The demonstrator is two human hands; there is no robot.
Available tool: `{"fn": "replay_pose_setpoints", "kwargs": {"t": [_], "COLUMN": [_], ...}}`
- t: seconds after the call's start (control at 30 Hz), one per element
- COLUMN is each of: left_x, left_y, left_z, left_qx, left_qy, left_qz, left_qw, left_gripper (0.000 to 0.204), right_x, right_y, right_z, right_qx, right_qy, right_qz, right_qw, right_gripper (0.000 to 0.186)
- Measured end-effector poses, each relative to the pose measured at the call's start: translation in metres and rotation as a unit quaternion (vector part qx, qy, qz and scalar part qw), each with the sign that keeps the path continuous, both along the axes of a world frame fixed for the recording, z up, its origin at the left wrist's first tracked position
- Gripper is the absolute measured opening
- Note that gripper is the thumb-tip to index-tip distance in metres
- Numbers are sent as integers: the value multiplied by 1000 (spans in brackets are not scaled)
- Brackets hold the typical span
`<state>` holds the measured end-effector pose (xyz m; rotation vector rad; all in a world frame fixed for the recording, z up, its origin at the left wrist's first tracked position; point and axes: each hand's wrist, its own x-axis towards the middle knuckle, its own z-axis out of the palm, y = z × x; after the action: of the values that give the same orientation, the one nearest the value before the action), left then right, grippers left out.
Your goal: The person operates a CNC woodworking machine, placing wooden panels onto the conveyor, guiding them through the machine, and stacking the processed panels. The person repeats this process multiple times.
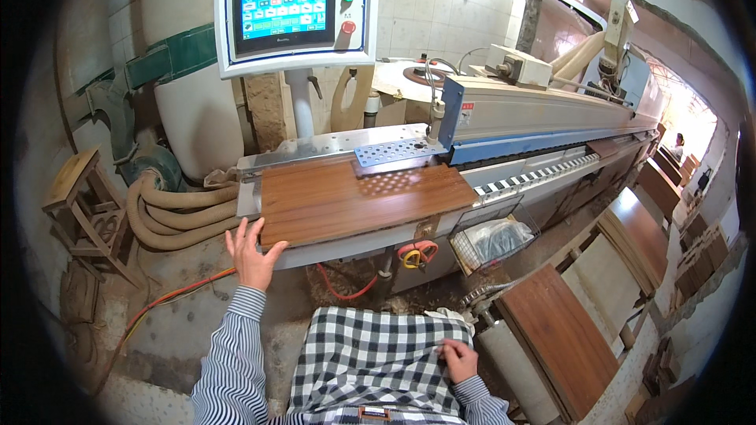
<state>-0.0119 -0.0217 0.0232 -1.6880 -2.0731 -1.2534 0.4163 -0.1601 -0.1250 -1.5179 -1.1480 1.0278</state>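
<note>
Nearest me, my right hand (pixel 459 360) rests with fingers curled loosely on the checked apron (pixel 370 358), gripping nothing. Ahead, my left hand (pixel 252 254) lies open, fingers spread, against the near left corner of the wood-grain panel (pixel 358 198), which sits flat on the edge-banding machine's infeed table (pixel 315 151). Beyond stands the control panel (pixel 295 12), touchscreen lit.
</note>
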Motion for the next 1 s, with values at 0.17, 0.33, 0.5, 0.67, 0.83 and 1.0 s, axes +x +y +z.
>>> {"fn": "replay_pose_setpoints", "kwargs": {"t": [0.17, 0.33, 0.5, 0.67, 0.83, 1.0], "left_x": [16, 15, 18, 16, 19, 16], "left_y": [22, 23, 24, 22, 24, 19], "left_z": [-20, -24, -24, -24, -24, -24], "left_qx": [66, 76, 75, 77, 86, 69], "left_qy": [120, 158, 140, 145, 130, 132], "left_qz": [-46, -46, -54, -41, -49, -45], "left_qw": [990, 983, 986, 986, 987, 988], "left_gripper": [53, 45, 39, 37, 36, 37], "right_x": [68, 120, 148, 137, 129, 97], "right_y": [40, 82, 95, 93, 55, -6], "right_z": [13, 52, 37, 45, 40, 45], "right_qx": [211, 138, 89, 79, 145, 216], "right_qy": [-378, -604, -659, -676, -659, -600], "right_qz": [-77, -41, 18, 31, 21, 16], "right_qw": [898, 784, 746, 732, 738, 770], "right_gripper": [24, 51, 52, 41, 36, 33]}}
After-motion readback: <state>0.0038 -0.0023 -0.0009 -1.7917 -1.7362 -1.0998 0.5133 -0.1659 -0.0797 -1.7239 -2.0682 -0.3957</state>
